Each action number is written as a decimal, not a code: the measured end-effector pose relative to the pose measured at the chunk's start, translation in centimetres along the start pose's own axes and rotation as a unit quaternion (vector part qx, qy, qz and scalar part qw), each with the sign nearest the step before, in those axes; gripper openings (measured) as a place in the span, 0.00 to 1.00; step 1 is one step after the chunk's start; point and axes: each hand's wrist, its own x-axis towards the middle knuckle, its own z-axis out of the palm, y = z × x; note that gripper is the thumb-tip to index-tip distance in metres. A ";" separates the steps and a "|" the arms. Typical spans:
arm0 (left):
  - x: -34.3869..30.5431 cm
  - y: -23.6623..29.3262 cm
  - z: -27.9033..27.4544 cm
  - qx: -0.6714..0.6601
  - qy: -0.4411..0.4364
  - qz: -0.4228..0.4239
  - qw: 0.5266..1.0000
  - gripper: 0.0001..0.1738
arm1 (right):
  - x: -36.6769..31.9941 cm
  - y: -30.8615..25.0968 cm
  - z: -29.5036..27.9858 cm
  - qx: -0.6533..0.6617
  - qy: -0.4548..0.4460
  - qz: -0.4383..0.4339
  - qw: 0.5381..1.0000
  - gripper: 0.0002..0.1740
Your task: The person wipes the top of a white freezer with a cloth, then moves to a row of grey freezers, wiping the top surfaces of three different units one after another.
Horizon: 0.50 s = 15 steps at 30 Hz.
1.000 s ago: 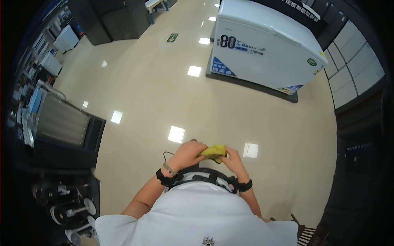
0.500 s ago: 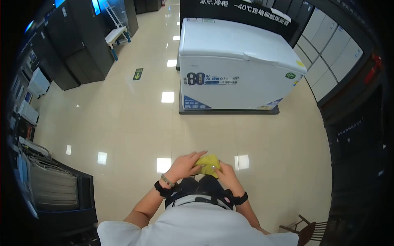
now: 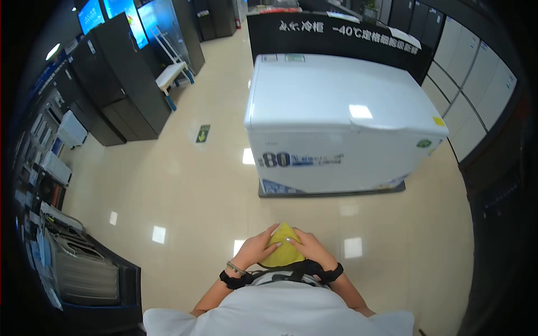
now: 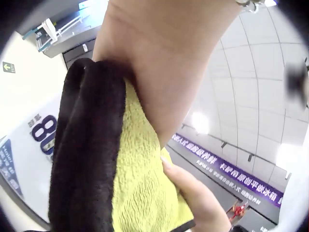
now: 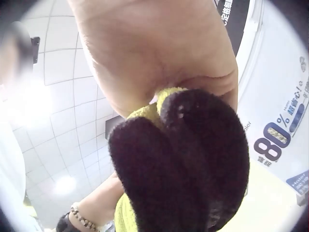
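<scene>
A folded cloth (image 3: 284,253), fuzzy yellow on one side and dark on the other, is held in front of the waist. My left hand (image 3: 256,250) grips its left side, thumb lying over the yellow face. On the opposite side my right hand (image 3: 315,250) pinches it, thumb also on top. In the left wrist view the dark side of the cloth (image 4: 87,154) hangs folded over beside its yellow side, below the left hand (image 4: 159,63). The right wrist view shows two rounded dark folds of the cloth (image 5: 207,150) under the right hand (image 5: 159,48), whose fingers are mostly hidden.
A white chest freezer (image 3: 336,151) stands on a dark base ahead, a black sign panel (image 3: 358,42) behind it. Dark refrigerators (image 3: 112,84) and a small white-topped stand (image 3: 171,75) are at the far left. A dark-framed display unit (image 3: 89,274) stands at the near left.
The view has tilted up and the freezer appears nearer. Both hands keep hold of the cloth, which has gone from bunched to more spread, its yellow face up and pointed at the top.
</scene>
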 end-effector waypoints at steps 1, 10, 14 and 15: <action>2.0 -0.2 -1.1 0.010 0.013 0.001 1.000 0.31 | 2.1 0.1 -1.4 -0.010 -0.041 0.013 0.999 0.23; 19.1 1.4 -14.0 0.041 0.181 0.004 0.983 0.41 | 20.8 -4.7 -9.7 -0.014 0.059 -0.196 0.979 0.35; 29.1 3.1 -15.8 0.119 0.300 0.058 0.945 0.40 | 28.0 -4.7 -14.8 -0.025 0.169 -0.244 0.955 0.36; 31.9 2.5 -14.9 0.198 0.361 0.087 0.907 0.40 | 28.8 -5.1 -16.1 -0.145 0.197 -0.144 0.959 0.37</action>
